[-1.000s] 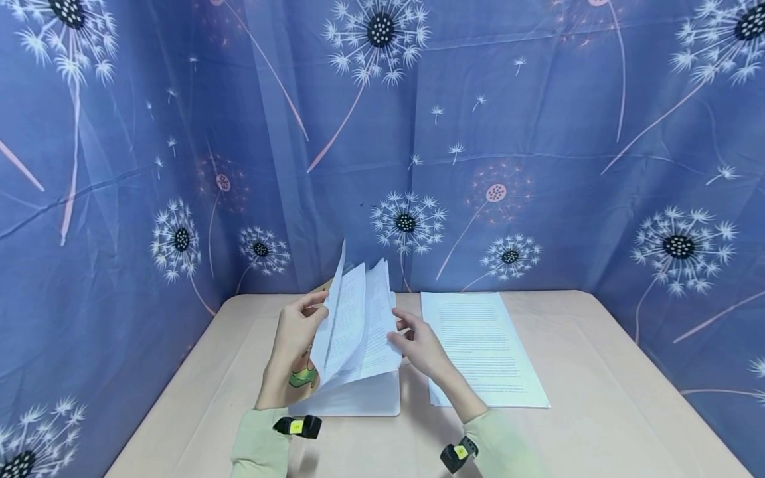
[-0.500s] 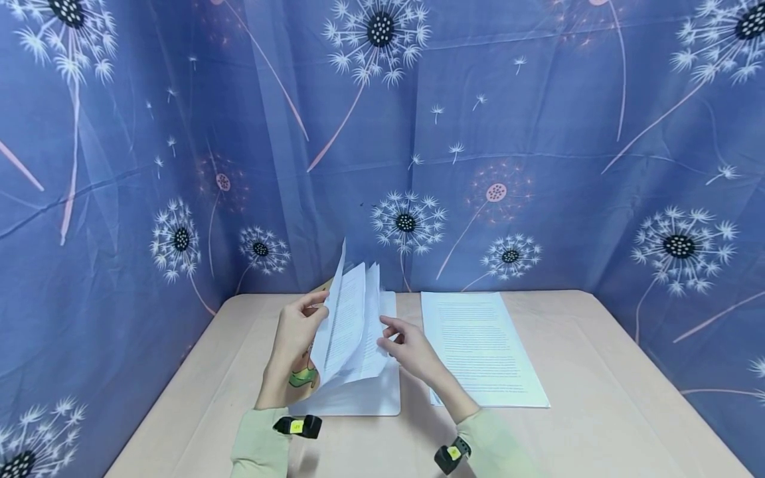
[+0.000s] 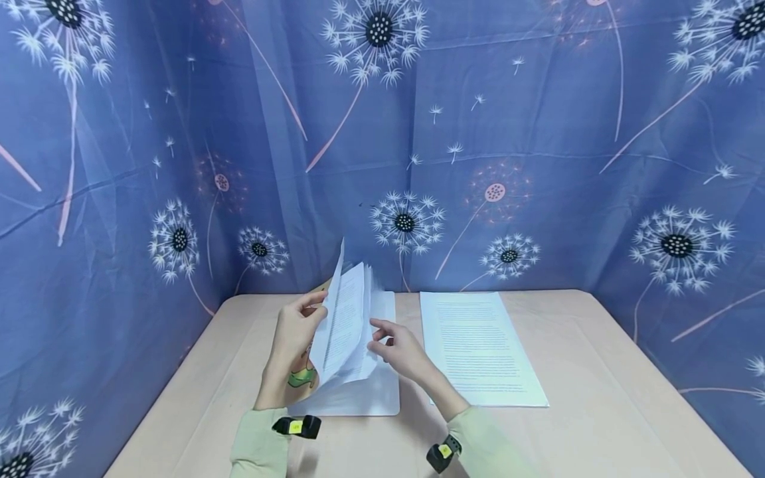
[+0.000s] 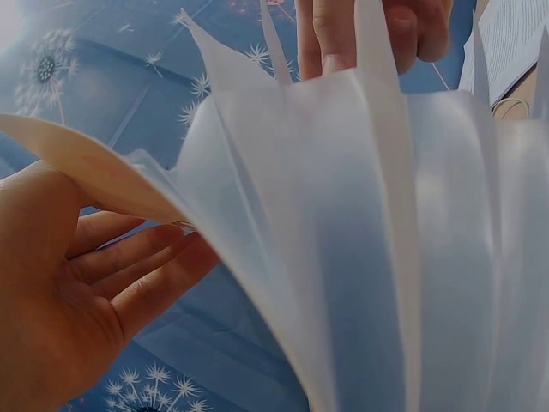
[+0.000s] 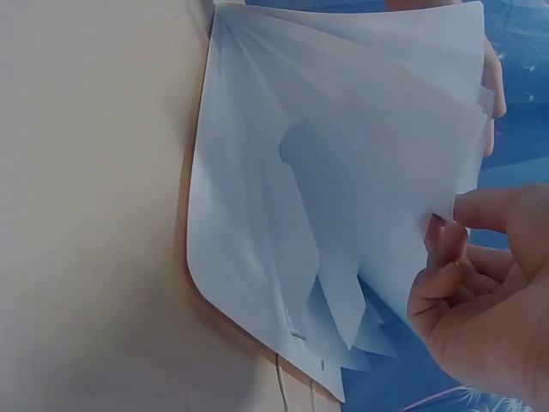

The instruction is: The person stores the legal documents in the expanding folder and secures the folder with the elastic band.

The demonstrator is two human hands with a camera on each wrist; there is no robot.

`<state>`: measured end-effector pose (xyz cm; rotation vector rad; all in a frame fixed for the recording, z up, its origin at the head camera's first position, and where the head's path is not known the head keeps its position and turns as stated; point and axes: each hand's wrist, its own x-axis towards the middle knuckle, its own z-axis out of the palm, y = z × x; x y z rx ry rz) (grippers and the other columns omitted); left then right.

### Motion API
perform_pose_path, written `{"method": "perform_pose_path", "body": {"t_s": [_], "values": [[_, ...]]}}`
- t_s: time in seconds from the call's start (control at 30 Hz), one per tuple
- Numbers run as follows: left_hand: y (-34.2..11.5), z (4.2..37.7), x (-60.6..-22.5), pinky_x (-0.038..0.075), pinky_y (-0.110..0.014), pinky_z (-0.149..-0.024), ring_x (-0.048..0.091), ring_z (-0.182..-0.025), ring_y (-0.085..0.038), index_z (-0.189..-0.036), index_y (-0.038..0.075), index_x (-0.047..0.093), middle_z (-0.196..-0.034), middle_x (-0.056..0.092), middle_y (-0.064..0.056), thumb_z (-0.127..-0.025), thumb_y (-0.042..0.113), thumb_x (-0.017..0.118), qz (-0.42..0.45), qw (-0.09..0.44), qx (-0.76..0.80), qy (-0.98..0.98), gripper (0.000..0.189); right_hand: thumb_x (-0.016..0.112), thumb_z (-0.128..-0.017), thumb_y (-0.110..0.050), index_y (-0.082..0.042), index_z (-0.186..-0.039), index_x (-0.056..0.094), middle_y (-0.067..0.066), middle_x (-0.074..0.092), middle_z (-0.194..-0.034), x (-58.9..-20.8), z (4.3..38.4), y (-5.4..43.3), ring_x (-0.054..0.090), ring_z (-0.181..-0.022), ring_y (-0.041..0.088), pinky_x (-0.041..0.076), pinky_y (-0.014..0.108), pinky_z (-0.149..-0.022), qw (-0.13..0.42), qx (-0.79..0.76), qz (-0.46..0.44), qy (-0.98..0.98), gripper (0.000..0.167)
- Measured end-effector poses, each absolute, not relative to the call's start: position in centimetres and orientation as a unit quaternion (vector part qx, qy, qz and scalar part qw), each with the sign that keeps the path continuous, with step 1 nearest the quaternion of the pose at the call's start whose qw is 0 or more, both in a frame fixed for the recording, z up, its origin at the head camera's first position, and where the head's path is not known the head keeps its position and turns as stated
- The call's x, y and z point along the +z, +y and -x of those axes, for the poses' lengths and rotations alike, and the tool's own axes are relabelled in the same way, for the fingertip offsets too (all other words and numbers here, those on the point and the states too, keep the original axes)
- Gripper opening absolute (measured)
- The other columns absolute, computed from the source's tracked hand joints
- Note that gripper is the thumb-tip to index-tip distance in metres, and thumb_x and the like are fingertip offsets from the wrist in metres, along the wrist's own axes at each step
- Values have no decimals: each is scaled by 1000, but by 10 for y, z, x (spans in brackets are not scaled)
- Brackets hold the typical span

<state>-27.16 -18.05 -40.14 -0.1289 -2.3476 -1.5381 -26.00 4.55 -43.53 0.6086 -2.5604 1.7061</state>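
A folder with a tan, cartoon-printed cover (image 3: 301, 378) and several translucent leaves (image 4: 334, 215) stands fanned on the table's left half. Printed text shows on a raised page (image 3: 345, 318). My left hand (image 3: 295, 335) grips the lifted cover and front leaves at their outer edge, thumb on the near side. In the left wrist view, its fingers (image 4: 141, 266) lie behind the cover. With thumb and forefinger, my right hand (image 3: 403, 348) pinches the free edge of a leaf (image 5: 386, 146). The remaining leaves lie flat over the white back part (image 3: 385, 395).
To the right of the folder lies a stack of printed paper (image 3: 478, 352), near the right forearm. The table (image 3: 597, 411) has a pale pink cover. A blue dandelion-patterned curtain (image 3: 538, 133) encloses its back and sides. Thin cords (image 5: 281, 382) hang at the folder's edge.
My right hand has moved left toward the left hand, bringing the leaves closer to the raised page and uncovering more of the white back part. The left hand stays in place.
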Motion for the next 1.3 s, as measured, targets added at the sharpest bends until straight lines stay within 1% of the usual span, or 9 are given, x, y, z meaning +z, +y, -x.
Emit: {"method": "perform_pose_path", "body": {"t_s": [0.03,0.23,0.33,0.43,0.63,0.87,1.07,1.2,1.3], "values": [[-180,272,-402,46,-24,-56,62,-75,-10,-123,15,71,-110,74,-9,-89,16,60,45,166,-539,-824,36,65,-90,-9,4,-139,54,12,65,-97,-436,260,45,50,-63,7,44,18,-56,1,541,-195,-818,51],[-180,271,-402,43,-24,-48,60,-70,-15,-122,14,71,-106,75,-9,-88,16,60,41,164,-548,-819,36,64,-91,-16,2,-137,56,5,69,-94,-439,259,41,67,-84,16,51,24,-69,20,495,-206,-844,50],[-179,270,-402,45,-24,-54,63,-77,-14,-123,14,71,-108,75,-8,-89,15,60,42,164,-546,-820,36,64,-90,-17,3,-136,56,4,70,-94,-440,259,38,71,-87,21,52,26,-71,17,491,-207,-846,51],[-179,270,-402,47,-24,-60,66,-82,-17,-122,14,71,-112,74,-8,-88,15,60,42,166,-541,-823,36,64,-89,-14,5,-136,56,7,71,-94,-440,260,35,71,-88,23,51,24,-70,7,500,-201,-842,51],[-179,269,-402,51,-29,-80,70,-97,-22,-123,14,71,-121,72,-5,-89,14,60,41,167,-533,-828,36,67,-88,-11,6,-135,56,9,71,-93,-442,260,31,68,-84,23,48,21,-65,9,497,-198,-845,51],[-180,270,-403,50,-27,-74,70,-96,-23,-123,14,71,-118,73,-5,-89,13,60,41,165,-538,-825,35,66,-90,-17,-1,-137,57,5,70,-96,-439,258,37,63,-76,13,47,23,-64,0,491,-190,-850,51],[-179,271,-402,50,-26,-72,70,-93,-21,-123,14,71,-116,73,-5,-89,14,60,46,169,-533,-827,36,65,-92,-17,-1,-135,59,5,70,-94,-436,261,48,64,-84,19,50,27,-73,16,490,-204,-848,46],[-179,271,-402,50,-25,-72,70,-94,-21,-123,14,71,-117,73,-5,-89,14,60,47,169,-536,-826,36,63,-94,-16,-1,-133,61,4,69,-94,-433,263,58,62,-86,14,51,27,-79,33,490,-200,-848,42],[-179,271,-402,50,-26,-73,70,-96,-21,-123,15,71,-119,72,-4,-89,15,60,45,167,-536,-826,35,63,-94,-15,-4,-131,63,4,68,-95,-430,263,66,61,-79,12,51,25,-68,31,502,-185,-844,39]]}}
